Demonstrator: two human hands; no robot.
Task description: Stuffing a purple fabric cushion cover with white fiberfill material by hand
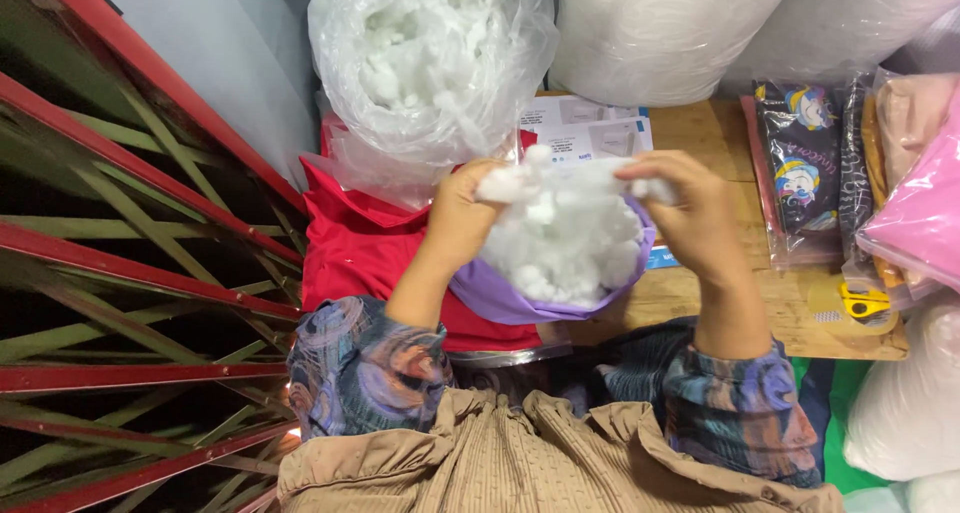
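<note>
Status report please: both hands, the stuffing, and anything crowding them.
Left hand and right hand gripping white fibre stuffing in the purple fabric cover. Clear stuffing bag just behind; nothing blocking.

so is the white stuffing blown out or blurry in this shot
Head view: the white stuffing between the left hand and right hand is overexposed, its texture mostly lost; the clear plastic bag behind shows glare; the edges bend slightly from the wide lens; the hands look reasonably sharp.
</note>
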